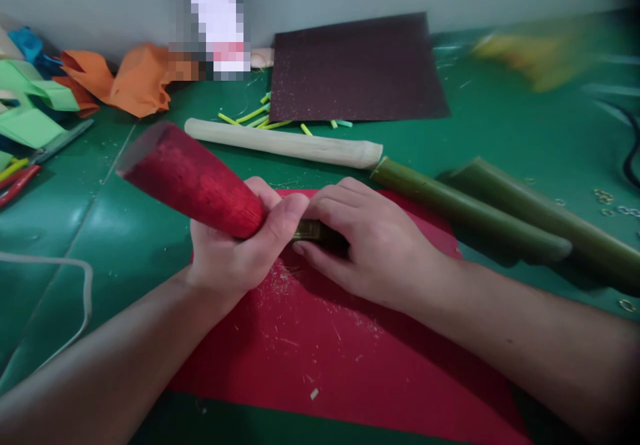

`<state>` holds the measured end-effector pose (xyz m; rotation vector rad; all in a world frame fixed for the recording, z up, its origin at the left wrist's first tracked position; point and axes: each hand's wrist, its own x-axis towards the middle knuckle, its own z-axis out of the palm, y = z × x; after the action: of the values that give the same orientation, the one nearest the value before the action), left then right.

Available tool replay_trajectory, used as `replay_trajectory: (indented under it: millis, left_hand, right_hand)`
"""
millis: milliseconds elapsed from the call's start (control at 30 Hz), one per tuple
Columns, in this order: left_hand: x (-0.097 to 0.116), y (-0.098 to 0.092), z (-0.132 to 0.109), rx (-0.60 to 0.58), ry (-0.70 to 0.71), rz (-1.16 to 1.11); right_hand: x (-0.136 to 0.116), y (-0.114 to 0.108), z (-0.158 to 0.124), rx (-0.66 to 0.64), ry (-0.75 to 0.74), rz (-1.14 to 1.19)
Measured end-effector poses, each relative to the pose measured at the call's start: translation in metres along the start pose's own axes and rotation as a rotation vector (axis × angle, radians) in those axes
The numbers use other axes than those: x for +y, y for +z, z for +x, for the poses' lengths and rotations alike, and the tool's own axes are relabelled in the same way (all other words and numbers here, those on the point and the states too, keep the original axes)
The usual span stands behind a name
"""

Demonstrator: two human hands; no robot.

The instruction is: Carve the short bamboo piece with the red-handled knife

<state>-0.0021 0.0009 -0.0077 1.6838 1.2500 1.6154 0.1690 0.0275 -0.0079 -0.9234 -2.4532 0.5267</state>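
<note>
Red rod point(195, 181) in left hand point(245, 248), long axis slanting up-left, away from right hand point(383, 245); left hand nearer. Left fingers closed round rod's lower end. Right hand curled, thumb and fingers closed on dark green piece point(307, 230) between hands; palm side hidden. Red sheet point(320, 351) beneath both hands.

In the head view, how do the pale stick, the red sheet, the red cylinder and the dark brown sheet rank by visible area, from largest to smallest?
1. Red sheet, although partly covered
2. Dark brown sheet
3. Red cylinder, helped by nearness
4. Pale stick, long but thin
</note>
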Motion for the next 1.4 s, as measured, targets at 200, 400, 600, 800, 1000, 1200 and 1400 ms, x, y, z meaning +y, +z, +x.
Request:
replay_trajectory:
  millis: [200, 400, 600, 800, 1000, 1200, 1400]
  left_hand:
    - [0.0006, -0.0003, 0.0010, -0.035, 0.034, 0.039]
    - [0.0031, 0.0025, 0.0031, 0.020, -0.047, 0.047]
    - [0.0052, 0.0048, 0.0034, 0.093, -0.059, 0.066]
    - [0.0037, 0.0074, 0.0010, 0.098, -0.073, -0.046]
    - [0.0081, 0.0053, 0.0025, 0.084, -0.148, -0.045]
    - [0.0076, 0.0069, 0.0045, 0.055, -0.126, -0.035]
    - [0.0030, 0.0022, 0.0039, -0.010, -0.069, 0.004]
  right_hand:
    - [-0.0016, 0.0016, -0.0001, 0.002, 0.009, 0.021]
    - [-0.0009, 0.0005, 0.0008, -0.014, 0.026, 0.065]
    - [0.0017, 0.0003, 0.0022, 0.005, 0.024, 0.076]
    - [-0.0004, 0.0008, 0.0014, -0.014, 0.041, 0.109]
    - [-0.0008, -0.0006, 0.0024, -0.019, 0.054, 0.119]
    - [-0.0002, -0.0002, 0.0026, -0.031, 0.053, 0.113]
    - [0.0006, 0.0010, 0.0010, -0.001, 0.045, 0.103]
